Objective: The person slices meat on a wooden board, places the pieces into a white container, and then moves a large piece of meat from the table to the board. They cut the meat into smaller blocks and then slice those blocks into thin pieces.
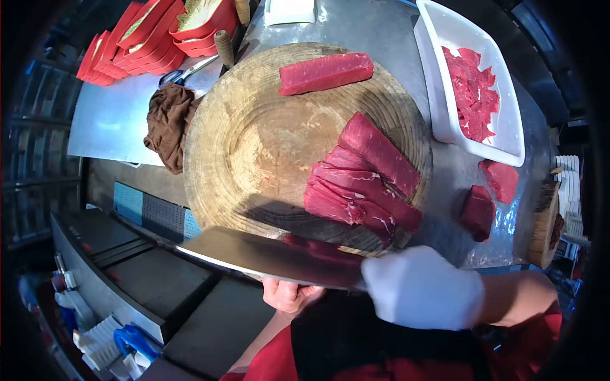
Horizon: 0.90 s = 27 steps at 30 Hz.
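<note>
My right hand (422,289), in a white glove and blurred by motion, grips a cleaver (273,257) by its handle end. The broad blade stretches left across the near edge of a round wooden chopping block (254,146). Just below the blade, my bare left hand (291,295) has its fingers curled; the blade partly hides it, and anything inside it is out of sight. Sliced red meat (349,190) lies fanned on the block's right side, against a thicker piece of meat (381,152). A long strip of meat (326,73) rests near the far edge.
At right stands a white tub (445,95) holding meat slices (471,95); two meat chunks (480,213) lie below it. Left of the block are a brown cloth (168,124), scissors (184,74) and stacked red containers (136,41). A white dish (290,11) sits at the back.
</note>
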### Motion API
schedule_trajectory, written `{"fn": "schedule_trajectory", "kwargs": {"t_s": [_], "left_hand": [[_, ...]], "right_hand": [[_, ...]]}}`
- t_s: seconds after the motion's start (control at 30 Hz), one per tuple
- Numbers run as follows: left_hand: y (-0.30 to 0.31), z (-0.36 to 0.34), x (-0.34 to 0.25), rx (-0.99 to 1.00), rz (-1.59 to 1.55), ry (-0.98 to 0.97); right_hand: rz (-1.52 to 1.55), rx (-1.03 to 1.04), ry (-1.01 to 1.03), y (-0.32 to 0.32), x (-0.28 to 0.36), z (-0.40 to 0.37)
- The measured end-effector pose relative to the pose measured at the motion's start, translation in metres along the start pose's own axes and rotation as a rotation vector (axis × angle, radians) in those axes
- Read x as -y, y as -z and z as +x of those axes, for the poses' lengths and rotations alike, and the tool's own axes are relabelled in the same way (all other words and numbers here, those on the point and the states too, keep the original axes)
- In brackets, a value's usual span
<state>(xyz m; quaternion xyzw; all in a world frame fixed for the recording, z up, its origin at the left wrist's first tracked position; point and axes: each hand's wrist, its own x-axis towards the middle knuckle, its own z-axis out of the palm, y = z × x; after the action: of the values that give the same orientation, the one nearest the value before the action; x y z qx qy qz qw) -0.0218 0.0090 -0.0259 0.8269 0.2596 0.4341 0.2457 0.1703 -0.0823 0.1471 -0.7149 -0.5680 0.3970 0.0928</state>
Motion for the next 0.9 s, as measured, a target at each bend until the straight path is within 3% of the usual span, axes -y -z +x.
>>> {"fn": "schedule_trajectory", "kwargs": {"t_s": [0.03,0.07,0.1,0.17,0.23,0.3,0.37,0.5,0.6,0.7,0.9], "left_hand": [[0.0,0.012,0.001,0.025,-0.042,-0.033],[0.0,0.021,-0.001,0.044,-0.082,-0.069],[-0.002,0.018,-0.013,0.052,-0.204,0.23],[0.002,0.036,-0.014,0.055,-0.053,-0.024],[-0.005,0.033,-0.019,-0.038,-0.073,0.026],[-0.001,0.031,-0.02,-0.004,-0.062,0.021],[-0.001,0.03,-0.026,-0.029,-0.055,0.052],[-0.001,0.017,-0.023,-0.026,-0.083,0.154],[0.0,0.024,-0.024,-0.015,0.04,0.003],[0.001,0.013,-0.017,-0.004,0.038,-0.001],[-0.004,0.0,-0.008,-0.065,0.115,-0.064]], "right_hand": [[0.064,-0.128,0.109,-0.011,0.001,0.02],[0.06,-0.065,0.114,-0.012,0.008,0.042],[0.084,-0.11,0.181,-0.012,0.013,0.059],[0.063,-0.146,0.346,-0.003,0.002,0.069],[-0.038,-0.308,0.43,-0.01,-0.014,0.071],[-0.105,-0.322,0.511,-0.011,-0.021,0.06],[-0.227,-0.294,0.36,-0.007,-0.017,0.039],[-0.05,-0.062,0.04,-0.004,-0.01,-0.007],[-0.153,-0.148,0.138,-0.011,-0.015,-0.041],[-0.215,-0.191,0.188,-0.01,-0.019,-0.059],[-0.217,-0.021,0.085,-0.004,-0.009,-0.046]]}}
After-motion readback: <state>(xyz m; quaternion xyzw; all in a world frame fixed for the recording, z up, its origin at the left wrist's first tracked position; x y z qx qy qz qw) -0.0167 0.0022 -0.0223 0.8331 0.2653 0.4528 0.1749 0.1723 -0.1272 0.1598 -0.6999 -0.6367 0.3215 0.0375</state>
